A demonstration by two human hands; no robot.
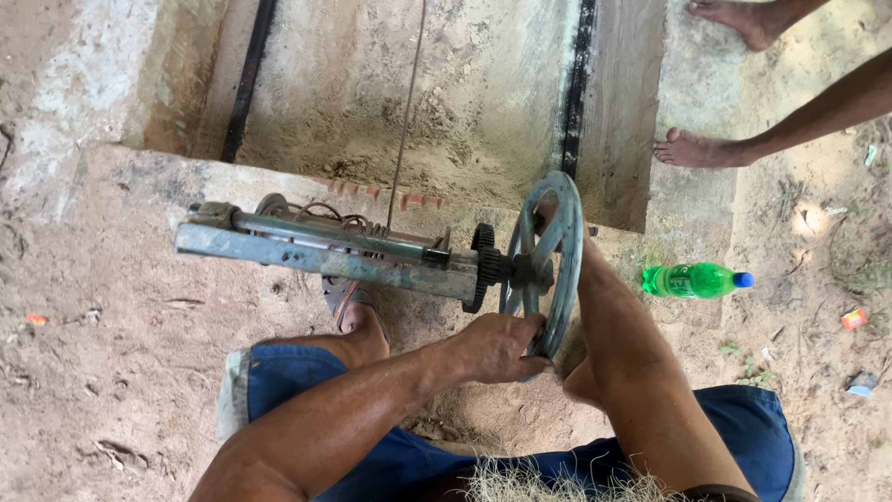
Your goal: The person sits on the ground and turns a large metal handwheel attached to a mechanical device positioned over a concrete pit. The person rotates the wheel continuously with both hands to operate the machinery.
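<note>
A spoked grey-blue metal handwheel (542, 263) is gripped at the end of a worn metal winding machine (325, 249) set on a concrete ledge.

The left hand (502, 346) is curled around the wheel's lower rim; the right hand (550, 219) is mostly hidden behind the wheel, so its grip cannot be told. A black gear (482, 267) sits just beside the wheel. Beyond the ledge edge a sandy concrete pit (418, 102) drops away. To the right a green plastic bottle (695, 280) lies on sandy ground, near another person's bare feet (692, 149).
</note>
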